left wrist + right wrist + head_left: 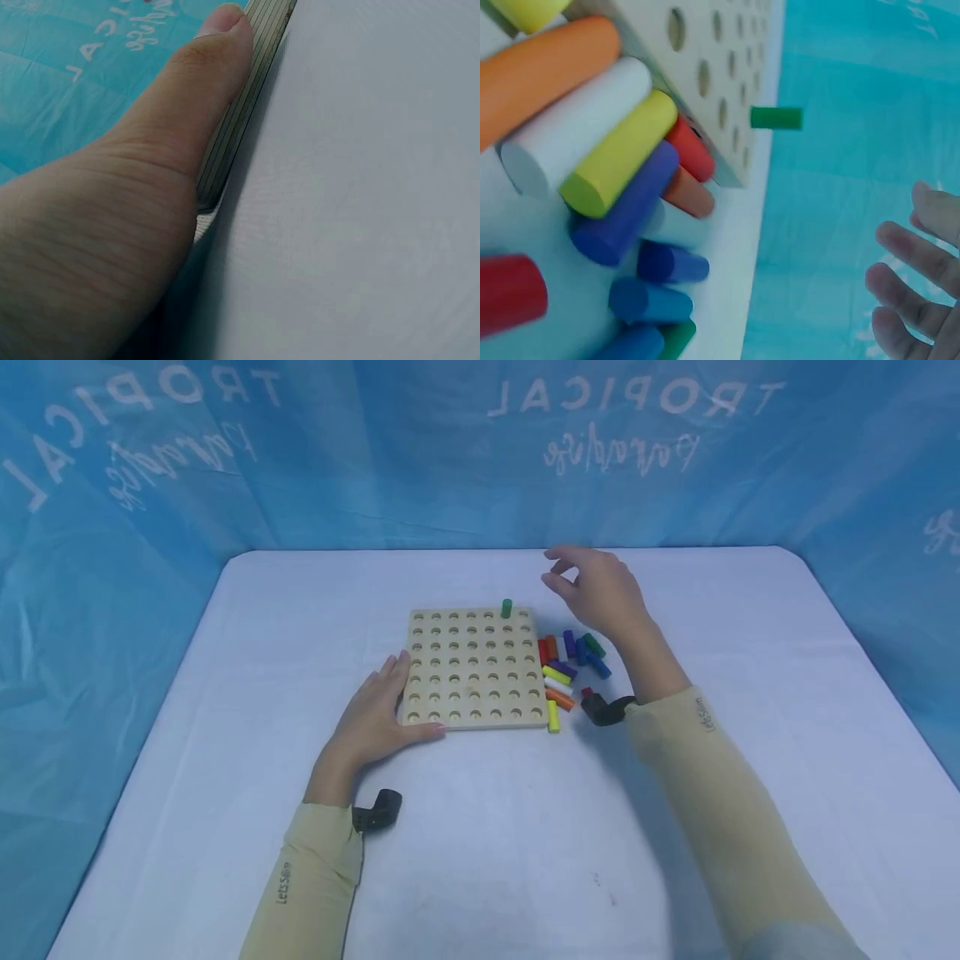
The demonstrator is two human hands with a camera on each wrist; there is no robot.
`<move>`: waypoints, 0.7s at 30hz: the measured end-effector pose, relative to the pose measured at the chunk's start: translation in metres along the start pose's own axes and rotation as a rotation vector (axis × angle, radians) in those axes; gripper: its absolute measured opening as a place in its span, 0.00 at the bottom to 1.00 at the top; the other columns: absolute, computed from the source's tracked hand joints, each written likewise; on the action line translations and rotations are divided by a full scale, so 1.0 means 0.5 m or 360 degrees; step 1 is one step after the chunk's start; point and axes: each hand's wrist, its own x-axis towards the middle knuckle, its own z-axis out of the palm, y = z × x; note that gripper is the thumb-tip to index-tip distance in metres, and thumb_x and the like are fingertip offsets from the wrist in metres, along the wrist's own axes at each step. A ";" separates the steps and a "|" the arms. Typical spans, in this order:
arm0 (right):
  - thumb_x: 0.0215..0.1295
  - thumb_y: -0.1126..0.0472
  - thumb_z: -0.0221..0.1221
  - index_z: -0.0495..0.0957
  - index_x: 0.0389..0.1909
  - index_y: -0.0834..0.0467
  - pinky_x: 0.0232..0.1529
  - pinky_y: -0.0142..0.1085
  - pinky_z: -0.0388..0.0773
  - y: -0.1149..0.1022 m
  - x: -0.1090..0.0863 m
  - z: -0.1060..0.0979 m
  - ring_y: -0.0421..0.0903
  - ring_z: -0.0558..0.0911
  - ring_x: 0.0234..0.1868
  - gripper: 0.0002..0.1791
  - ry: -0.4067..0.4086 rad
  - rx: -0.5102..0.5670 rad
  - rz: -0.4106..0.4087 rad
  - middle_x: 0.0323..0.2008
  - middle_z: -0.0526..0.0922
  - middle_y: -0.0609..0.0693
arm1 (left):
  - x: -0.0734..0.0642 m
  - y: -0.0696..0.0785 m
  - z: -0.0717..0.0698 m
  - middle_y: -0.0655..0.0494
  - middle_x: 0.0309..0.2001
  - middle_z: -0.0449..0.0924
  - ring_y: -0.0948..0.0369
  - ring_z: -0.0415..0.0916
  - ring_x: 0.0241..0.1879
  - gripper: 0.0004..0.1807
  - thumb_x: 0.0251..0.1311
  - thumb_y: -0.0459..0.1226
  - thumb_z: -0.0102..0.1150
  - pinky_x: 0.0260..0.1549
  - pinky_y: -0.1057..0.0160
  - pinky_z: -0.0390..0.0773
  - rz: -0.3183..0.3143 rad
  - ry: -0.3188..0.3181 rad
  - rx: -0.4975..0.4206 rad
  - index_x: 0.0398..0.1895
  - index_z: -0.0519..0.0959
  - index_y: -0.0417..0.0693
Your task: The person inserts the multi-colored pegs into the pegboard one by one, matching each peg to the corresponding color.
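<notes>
A wooden pegboard (472, 668) with rows of round holes lies flat on the table. One green peg (506, 608) stands upright in its back row; the right wrist view shows the same green peg (777, 118) jutting from the board. My left hand (375, 714) rests against the board's front left corner, fingers along the left side and thumb (202, 82) along the front edge. Above the table, behind the loose pegs, my right hand (600, 589) hovers with relaxed fingers and nothing between them. Beside the board's right edge lie a yellow peg (553, 717), an orange peg (559, 699) and several others.
A red peg (506, 295) lies apart from the pile, partly hidden in the head view by the right wrist camera (603, 708). White cloth covers the table (480, 827). A blue printed sheet (420, 460) hangs behind and at both sides.
</notes>
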 end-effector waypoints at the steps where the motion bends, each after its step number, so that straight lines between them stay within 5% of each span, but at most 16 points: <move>1: 0.74 0.48 0.55 0.70 0.69 0.47 0.56 0.51 0.79 0.004 -0.003 -0.005 0.52 0.81 0.53 0.25 0.0001 0.0018 0.0029 0.60 0.81 0.50 | 0.000 0.000 0.000 0.52 0.82 0.34 0.47 0.34 0.81 0.74 0.37 0.74 0.66 0.78 0.42 0.40 0.0002 0.0000 0.0000 0.81 0.34 0.59; 11: 0.73 0.45 0.55 0.66 0.72 0.46 0.60 0.51 0.79 0.056 -0.027 -0.006 0.53 0.77 0.59 0.29 -0.0070 0.0090 0.0303 0.63 0.77 0.51 | -0.002 0.002 -0.001 0.55 0.82 0.33 0.51 0.33 0.81 0.74 0.37 0.75 0.66 0.78 0.43 0.39 -0.0006 -0.0011 -0.0011 0.80 0.33 0.60; 21: 0.71 0.48 0.58 0.64 0.73 0.48 0.64 0.58 0.75 0.102 -0.043 0.018 0.58 0.72 0.66 0.32 -0.0228 0.0088 0.0431 0.68 0.72 0.55 | 0.000 0.005 0.001 0.55 0.82 0.34 0.52 0.34 0.81 0.74 0.37 0.75 0.66 0.79 0.44 0.39 0.0001 -0.0007 0.0000 0.81 0.34 0.59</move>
